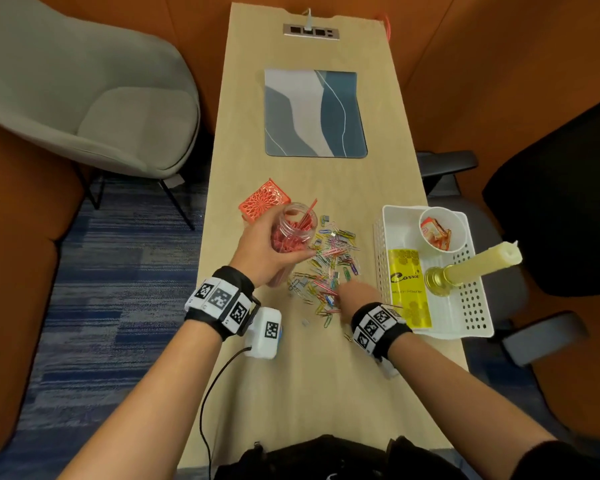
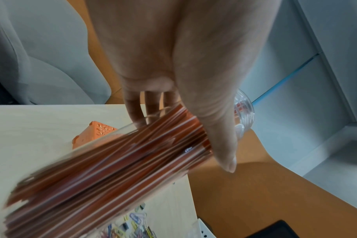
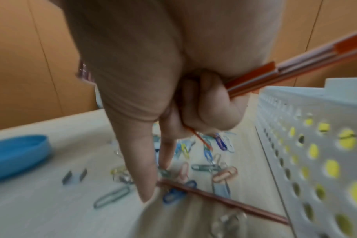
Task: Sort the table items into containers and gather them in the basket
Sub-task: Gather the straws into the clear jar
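My left hand (image 1: pixel 263 247) (image 2: pixel 185 99) grips a clear plastic jar (image 1: pixel 293 230) (image 2: pixel 112 169), tilted and packed with red sticks. A loose pile of coloured paper clips (image 1: pixel 329 258) (image 3: pixel 206 154) lies on the table between my hands. My right hand (image 1: pixel 347 294) (image 3: pixel 155 182) reaches into the pile's near edge. Its curled fingers hold a few red sticks (image 3: pixel 275 72), while thumb and forefinger pinch the end of another red stick (image 3: pixel 224 202) that lies among the clips. The white perforated basket (image 1: pixel 478 327) (image 3: pixel 316 145) stands just right of that hand.
The basket holds a yellow box (image 1: pixel 409 289), a paper cup (image 1: pixel 442 228) with sachets and a candle (image 1: pixel 478 265) on a gold holder. An orange lattice box (image 1: pixel 263 200) (image 2: pixel 96 133) stands behind the jar. A blue lid (image 3: pixel 16 154) lies left of my right hand. A patterned mat (image 1: pixel 314 114) lies farther back.
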